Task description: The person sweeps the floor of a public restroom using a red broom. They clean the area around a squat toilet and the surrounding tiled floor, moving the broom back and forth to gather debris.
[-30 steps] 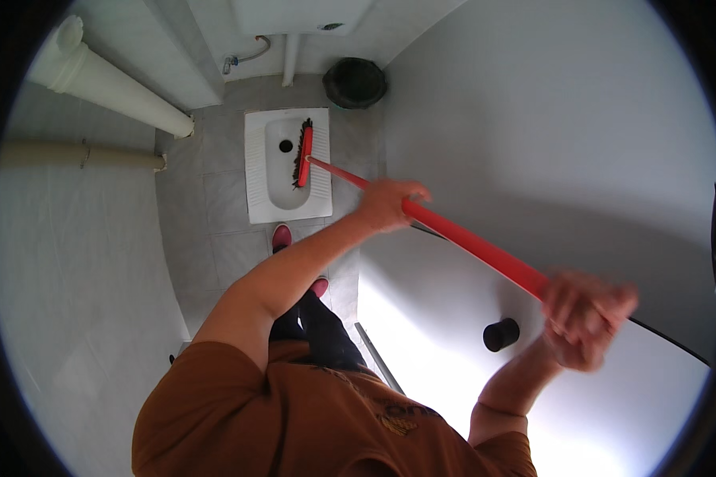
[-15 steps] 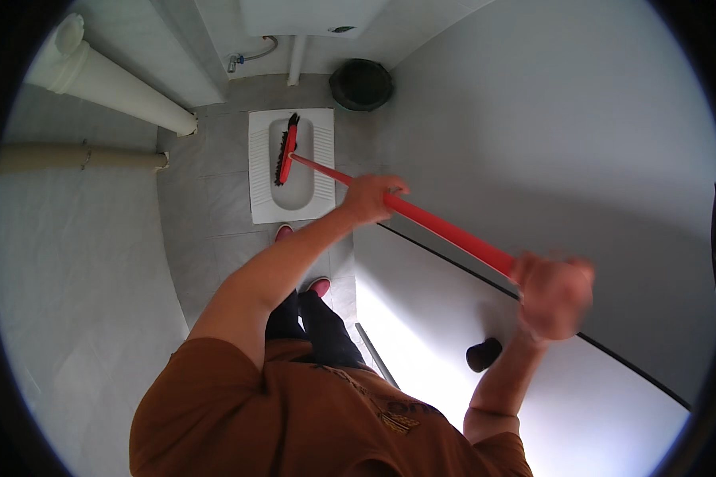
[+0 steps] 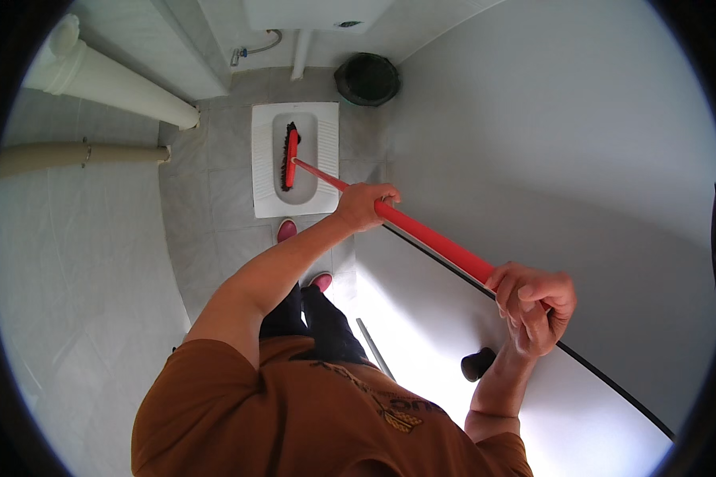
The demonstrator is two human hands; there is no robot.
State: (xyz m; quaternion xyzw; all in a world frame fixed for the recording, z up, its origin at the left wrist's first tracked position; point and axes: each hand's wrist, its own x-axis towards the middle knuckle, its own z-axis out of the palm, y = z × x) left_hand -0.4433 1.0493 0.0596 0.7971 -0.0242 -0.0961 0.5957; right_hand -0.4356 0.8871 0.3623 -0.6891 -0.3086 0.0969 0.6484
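Observation:
A long-handled floor brush (image 3: 437, 241) with a red handle slants from upper left to lower right in front of me. Its red head with black bristles lies within the basin of a white squat toilet (image 3: 264, 187); whether the bristles touch the bowl I cannot tell. My left hand (image 3: 363, 207) is closed round the middle of the handle. At the handle's upper end, my right hand (image 3: 535, 305) is wrapped about the red grip, its fingers curled and covering the tip.
A dark bin (image 3: 367, 79) stands beyond the toilet, by the right wall. White and beige pipes (image 3: 123, 89) run along the left. A white cistern (image 3: 318, 12) hangs at the back. A pale door (image 3: 437, 334) with a black knob (image 3: 478, 364) is near my right arm.
The brush head has shifted slightly toward me and turned more upright in view. My right hand has moved a little left, and the handle with it. Both hands keep their grip.

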